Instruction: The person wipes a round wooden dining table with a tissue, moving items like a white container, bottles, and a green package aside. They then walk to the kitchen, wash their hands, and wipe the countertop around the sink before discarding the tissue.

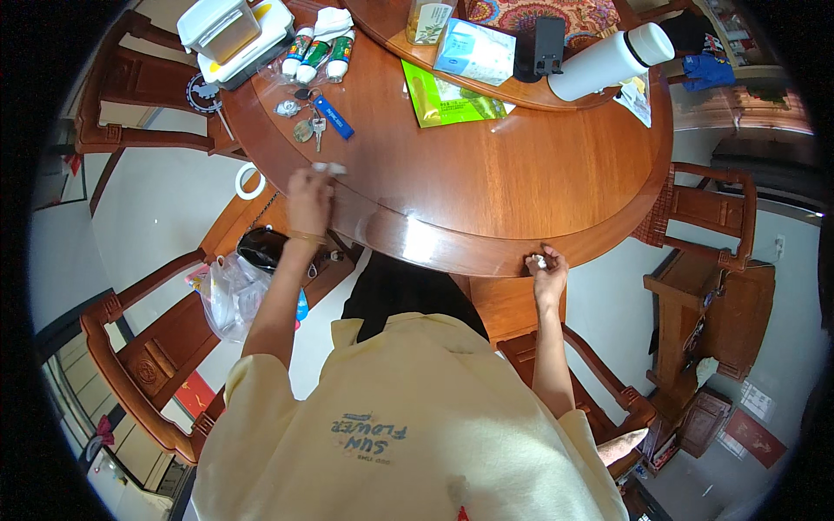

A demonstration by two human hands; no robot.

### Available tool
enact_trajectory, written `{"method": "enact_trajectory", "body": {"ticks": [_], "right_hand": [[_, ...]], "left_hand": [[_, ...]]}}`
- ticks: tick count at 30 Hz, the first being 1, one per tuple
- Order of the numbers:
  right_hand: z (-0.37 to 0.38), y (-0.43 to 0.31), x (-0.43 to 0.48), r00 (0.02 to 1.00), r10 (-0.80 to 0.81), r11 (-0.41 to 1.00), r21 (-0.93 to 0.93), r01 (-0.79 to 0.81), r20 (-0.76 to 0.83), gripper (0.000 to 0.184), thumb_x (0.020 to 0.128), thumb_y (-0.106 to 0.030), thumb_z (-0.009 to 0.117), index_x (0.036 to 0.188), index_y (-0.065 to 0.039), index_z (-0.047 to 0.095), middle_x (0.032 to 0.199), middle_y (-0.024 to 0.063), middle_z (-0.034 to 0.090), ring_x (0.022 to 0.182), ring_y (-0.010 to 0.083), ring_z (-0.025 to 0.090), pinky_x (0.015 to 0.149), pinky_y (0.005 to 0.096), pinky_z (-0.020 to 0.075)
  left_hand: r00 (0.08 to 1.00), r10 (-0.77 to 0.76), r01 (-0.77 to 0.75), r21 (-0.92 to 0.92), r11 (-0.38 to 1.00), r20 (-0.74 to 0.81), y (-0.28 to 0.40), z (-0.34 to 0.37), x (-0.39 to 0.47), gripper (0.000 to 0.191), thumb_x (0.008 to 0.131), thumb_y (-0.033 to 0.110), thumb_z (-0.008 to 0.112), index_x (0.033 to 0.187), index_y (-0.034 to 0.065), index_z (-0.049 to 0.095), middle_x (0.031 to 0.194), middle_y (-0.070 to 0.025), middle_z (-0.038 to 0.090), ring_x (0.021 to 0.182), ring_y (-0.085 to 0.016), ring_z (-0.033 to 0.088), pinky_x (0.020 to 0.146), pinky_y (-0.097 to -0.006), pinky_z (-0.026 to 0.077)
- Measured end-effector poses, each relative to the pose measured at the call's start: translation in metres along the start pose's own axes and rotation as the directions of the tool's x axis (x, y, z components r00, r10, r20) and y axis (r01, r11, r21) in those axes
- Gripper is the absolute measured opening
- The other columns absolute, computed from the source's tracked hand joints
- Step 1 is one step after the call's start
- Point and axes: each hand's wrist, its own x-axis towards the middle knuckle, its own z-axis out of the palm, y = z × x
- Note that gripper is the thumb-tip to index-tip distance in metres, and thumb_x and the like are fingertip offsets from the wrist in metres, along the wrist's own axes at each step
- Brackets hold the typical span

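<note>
My left hand (pixel 309 202) is over the rim of a round wooden table (pixel 508 176), blurred. At its fingertips is a small white object (pixel 335 168), too smeared to name. On the near right edge of the table, my right hand (pixel 548 277) pinches a small white piece (pixel 539 261) between its fingers. Beyond my left hand lie a key (pixel 318 130) on a ring with a blue strap (pixel 333 118), a round tag (pixel 303 131) and a small silvery item (pixel 287 109).
Wrapped tubes (pixel 319 57) and plastic food containers (pixel 238 42) stand at the far left. A raised turntable (pixel 401 49) bears a tissue pack (pixel 475 52), a phone stand (pixel 548 49) and a white bottle (pixel 606 63). A green packet (pixel 449 101) lies by it. Wooden chairs (pixel 153 358) surround the table.
</note>
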Motion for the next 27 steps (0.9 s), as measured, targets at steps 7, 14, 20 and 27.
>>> {"method": "enact_trajectory", "body": {"ticks": [7, 14, 20, 27], "right_hand": [[-0.01, -0.014, 0.0, 0.996, -0.043, 0.998, -0.054, 0.039, -0.081, 0.022, 0.073, -0.009, 0.08, 0.092, -0.002, 0.07, 0.108, 0.0099, 0.051, 0.091, 0.0187, 0.056, 0.079, 0.029, 0.0505], [-0.014, -0.007, -0.006, 0.97, -0.172, 0.97, -0.203, 0.136, -0.173, 0.029, 0.073, -0.015, 0.08, 0.097, -0.006, 0.067, 0.103, 0.0119, 0.051, 0.084, 0.0227, 0.057, 0.078, 0.033, 0.0496], [-0.019, -0.006, -0.015, 0.99, -0.102, 0.965, -0.252, 0.075, -0.095, 0.025, 0.076, -0.017, 0.077, 0.095, -0.004, 0.066, 0.094, 0.0118, 0.056, 0.079, 0.0221, 0.057, 0.072, 0.034, 0.0489], [-0.018, -0.014, -0.017, 0.992, -0.099, 0.964, -0.255, 0.078, -0.072, 0.023, 0.078, -0.015, 0.076, 0.095, -0.003, 0.066, 0.089, 0.0104, 0.058, 0.074, 0.0201, 0.057, 0.069, 0.0327, 0.0484]], "left_hand": [[0.989, -0.146, 0.148, 0.095, 0.984, -0.029, -0.015, 0.011, -0.014, 0.026, 0.082, -0.001, 0.057, 0.106, 0.002, 0.066, 0.087, -0.0139, 0.055, 0.082, -0.032, 0.055, 0.073, -0.0398, 0.046], [0.963, -0.032, 0.119, -0.317, 0.941, 0.266, 0.042, 0.056, -0.038, 0.049, 0.079, -0.012, 0.047, 0.125, 0.0045, 0.055, 0.097, -0.0152, 0.055, 0.084, -0.029, 0.057, 0.072, -0.0345, 0.049], [0.873, 0.067, 0.128, -0.36, 0.924, 0.483, 0.075, 0.048, -0.026, 0.05, 0.077, -0.009, 0.056, 0.125, 0.0061, 0.056, 0.102, -0.0153, 0.056, 0.09, -0.029, 0.057, 0.073, -0.0339, 0.049], [0.812, 0.399, -0.214, -0.419, 0.882, 0.426, 0.113, 0.082, -0.032, 0.032, 0.072, 0.001, 0.066, 0.104, 0.0023, 0.064, 0.095, -0.0137, 0.057, 0.095, -0.029, 0.055, 0.084, -0.0363, 0.046]]}}
